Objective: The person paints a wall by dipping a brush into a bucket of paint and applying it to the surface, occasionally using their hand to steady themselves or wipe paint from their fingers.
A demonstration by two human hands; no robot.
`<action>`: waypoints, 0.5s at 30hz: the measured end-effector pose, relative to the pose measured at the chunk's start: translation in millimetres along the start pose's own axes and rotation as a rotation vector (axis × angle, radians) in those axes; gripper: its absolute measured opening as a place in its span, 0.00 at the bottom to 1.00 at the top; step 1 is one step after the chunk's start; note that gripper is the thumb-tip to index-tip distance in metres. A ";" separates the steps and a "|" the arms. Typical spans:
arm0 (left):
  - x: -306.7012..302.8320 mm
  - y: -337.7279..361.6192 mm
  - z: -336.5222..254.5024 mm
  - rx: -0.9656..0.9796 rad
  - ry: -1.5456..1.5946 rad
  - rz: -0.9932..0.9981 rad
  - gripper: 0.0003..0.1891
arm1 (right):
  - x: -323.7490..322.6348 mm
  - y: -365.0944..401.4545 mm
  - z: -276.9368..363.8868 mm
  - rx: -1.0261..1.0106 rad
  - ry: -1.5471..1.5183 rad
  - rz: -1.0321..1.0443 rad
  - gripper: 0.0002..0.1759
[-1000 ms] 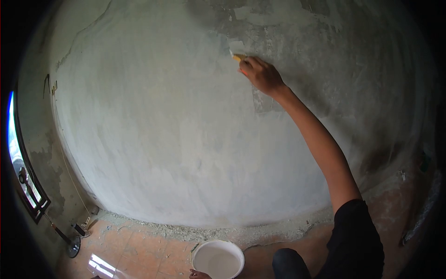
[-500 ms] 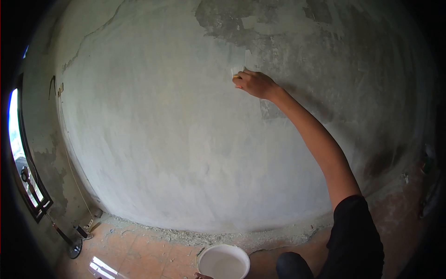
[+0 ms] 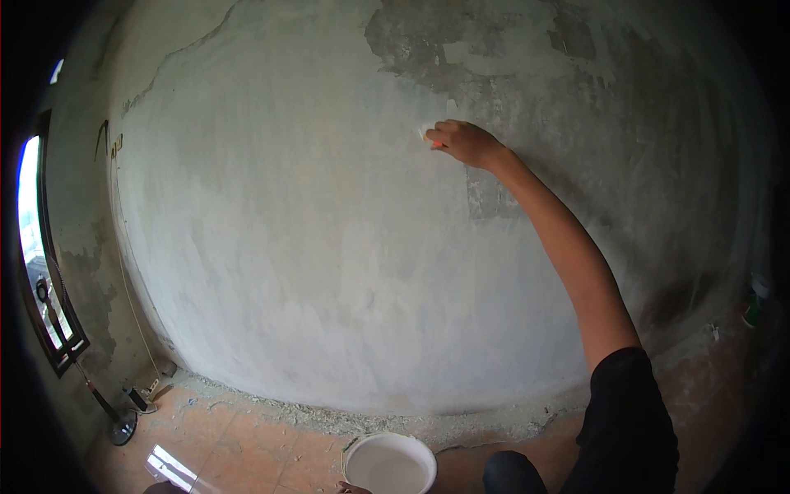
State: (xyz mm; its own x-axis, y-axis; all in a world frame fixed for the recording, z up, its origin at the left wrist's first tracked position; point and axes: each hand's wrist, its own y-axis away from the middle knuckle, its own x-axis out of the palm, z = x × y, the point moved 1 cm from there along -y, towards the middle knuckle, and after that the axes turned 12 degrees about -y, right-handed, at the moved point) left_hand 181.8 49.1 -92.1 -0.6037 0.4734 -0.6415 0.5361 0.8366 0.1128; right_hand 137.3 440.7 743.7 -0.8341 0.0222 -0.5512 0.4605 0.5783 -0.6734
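Up on the gray wall (image 3: 288, 230), the person's right hand (image 3: 465, 142) is reaching high, with the arm stretched out long. The fingers (image 3: 444, 130) are curled tight around a small putty knife (image 3: 426, 133). It has a bit of orange on the handle, and its pale blade is pressed flat against the wall. The blade sits right where the smooth, light part of the wall meets a rough dark patch (image 3: 428, 49) above it. A small darker square (image 3: 485, 198) shows on the wall just under the wrist.

Down low, a white bucket (image 3: 389, 463) stands on the orange floor (image 3: 263, 445), near the bottom of the wall. It looks white inside too. The left hand (image 3: 354, 488) peeks in at the very bottom edge, touching the rim of the bucket. So little of it shows that I cannot tell if its fingers are spread or closed.

Crumbs of plaster (image 3: 329, 416) lie along the foot of the wall. A bright window (image 3: 33, 247) is far off on the left side. The person wears a black sleeve (image 3: 629, 412).
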 end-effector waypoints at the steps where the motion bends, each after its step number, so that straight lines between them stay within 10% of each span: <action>1: 2.1 -1.2 1.2 -0.002 0.005 -0.005 0.25 | -8.0 5.1 7.2 0.052 -0.047 0.047 0.07; 7: 13.5 -2.9 10.3 -0.011 0.014 -0.014 0.26 | -37.8 9.6 -11.0 0.134 -0.029 -0.255 0.08; 15: 27.4 -14.4 22.2 0.018 0.035 -0.047 0.28 | -4.0 26.1 -20.1 0.031 0.100 -0.120 0.07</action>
State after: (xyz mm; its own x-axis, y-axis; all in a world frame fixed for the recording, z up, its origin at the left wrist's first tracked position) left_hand 170.6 43.9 -128.1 -0.6485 0.4435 -0.6187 0.5174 0.8530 0.0691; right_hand 146.5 472.0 738.3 -0.9089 0.0363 -0.4154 0.3638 0.5559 -0.7474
